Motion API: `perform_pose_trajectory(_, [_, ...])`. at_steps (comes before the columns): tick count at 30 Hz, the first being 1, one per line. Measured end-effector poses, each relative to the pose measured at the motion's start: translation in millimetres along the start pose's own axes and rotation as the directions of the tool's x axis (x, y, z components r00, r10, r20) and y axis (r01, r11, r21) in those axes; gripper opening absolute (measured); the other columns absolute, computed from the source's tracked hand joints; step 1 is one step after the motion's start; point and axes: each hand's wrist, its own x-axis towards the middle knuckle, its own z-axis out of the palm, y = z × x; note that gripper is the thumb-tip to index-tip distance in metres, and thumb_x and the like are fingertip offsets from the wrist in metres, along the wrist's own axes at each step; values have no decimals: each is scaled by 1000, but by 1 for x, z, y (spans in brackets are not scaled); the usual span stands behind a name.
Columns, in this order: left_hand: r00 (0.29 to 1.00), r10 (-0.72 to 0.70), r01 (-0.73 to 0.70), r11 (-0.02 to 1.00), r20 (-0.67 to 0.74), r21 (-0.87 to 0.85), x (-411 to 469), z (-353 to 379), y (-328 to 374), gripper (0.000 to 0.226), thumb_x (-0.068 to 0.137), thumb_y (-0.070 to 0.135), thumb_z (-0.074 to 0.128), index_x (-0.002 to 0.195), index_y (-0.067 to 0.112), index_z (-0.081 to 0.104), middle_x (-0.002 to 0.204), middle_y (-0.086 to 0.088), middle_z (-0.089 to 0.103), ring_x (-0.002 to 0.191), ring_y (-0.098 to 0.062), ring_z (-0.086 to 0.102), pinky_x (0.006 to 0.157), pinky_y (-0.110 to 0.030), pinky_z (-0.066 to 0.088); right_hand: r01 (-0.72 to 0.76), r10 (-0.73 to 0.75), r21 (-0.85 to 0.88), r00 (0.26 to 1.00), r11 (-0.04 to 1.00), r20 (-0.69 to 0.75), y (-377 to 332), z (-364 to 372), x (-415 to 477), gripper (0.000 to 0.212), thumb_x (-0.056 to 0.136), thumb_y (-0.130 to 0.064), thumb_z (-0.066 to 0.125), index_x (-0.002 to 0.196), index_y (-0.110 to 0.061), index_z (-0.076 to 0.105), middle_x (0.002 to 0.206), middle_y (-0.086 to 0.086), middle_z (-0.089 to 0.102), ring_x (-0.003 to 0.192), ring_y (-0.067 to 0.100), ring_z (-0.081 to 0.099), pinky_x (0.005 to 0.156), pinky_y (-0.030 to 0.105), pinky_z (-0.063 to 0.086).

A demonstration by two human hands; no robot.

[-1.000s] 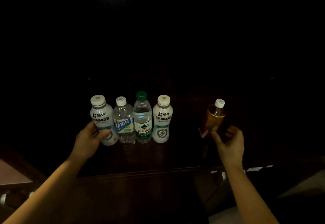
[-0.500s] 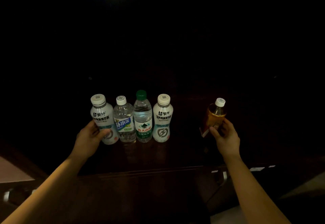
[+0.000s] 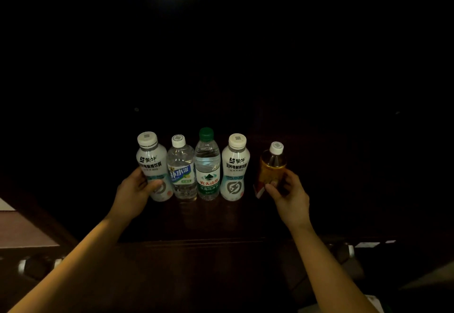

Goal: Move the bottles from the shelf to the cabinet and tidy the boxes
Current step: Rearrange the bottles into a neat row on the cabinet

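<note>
Bottles line a dark wooden surface [image 3: 208,216], and blackness hides everything behind and beside them. From the left, a white bottle [image 3: 152,165], a clear bottle [image 3: 181,167] with a blue label, a green-capped water bottle [image 3: 207,165] and a second white bottle [image 3: 235,167] stand touching side by side. An amber bottle [image 3: 271,167] is just right of them. The left hand [image 3: 134,194] wraps the first white bottle, thumb across its lower label. The right hand [image 3: 291,196] grips the amber bottle low, hiding its base.
</note>
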Motion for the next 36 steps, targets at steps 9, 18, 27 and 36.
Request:
perform_pose_trajectory(9, [1000, -3, 3, 1000, -8, 15, -1, 1, 2, 44, 89, 2, 67, 129, 15, 53, 123, 2, 61, 116, -16, 58, 92, -22, 45, 41, -41, -15, 999, 999, 0, -9, 25, -10, 66, 84, -31, 78, 141, -23, 48, 125, -10, 60, 115, 5, 52, 86, 15, 40])
perform_pose_trajectory(18, [1000, -24, 24, 999, 1, 26, -1, 0, 1, 48, 89, 3, 68, 134, 10, 51, 127, 2, 60, 122, -20, 56, 99, -31, 45, 28, -28, -28, 1000, 999, 14, -7, 25, -8, 68, 84, -34, 78, 142, -25, 45, 126, -12, 58, 116, 5, 52, 87, 16, 40])
perform_pose_trajectory(27, [999, -50, 49, 998, 22, 42, 0, 0, 0, 57, 90, 7, 68, 142, 9, 44, 140, -10, 57, 132, -26, 52, 109, -50, 42, 42, -41, -30, 999, 999, 36, -7, 23, -11, 70, 84, -36, 77, 144, -25, 44, 134, -3, 61, 121, 11, 54, 93, 24, 45])
perform_pose_trajectory(36, [993, -94, 105, 975, -64, 198, -16, -6, 0, 77, 85, 33, 74, 149, 15, 37, 147, -8, 50, 134, -25, 47, 107, -38, 41, 14, -10, -83, 999, 996, 45, -8, 22, -12, 78, 83, -38, 78, 148, -21, 39, 141, 2, 56, 130, 19, 52, 101, 34, 45])
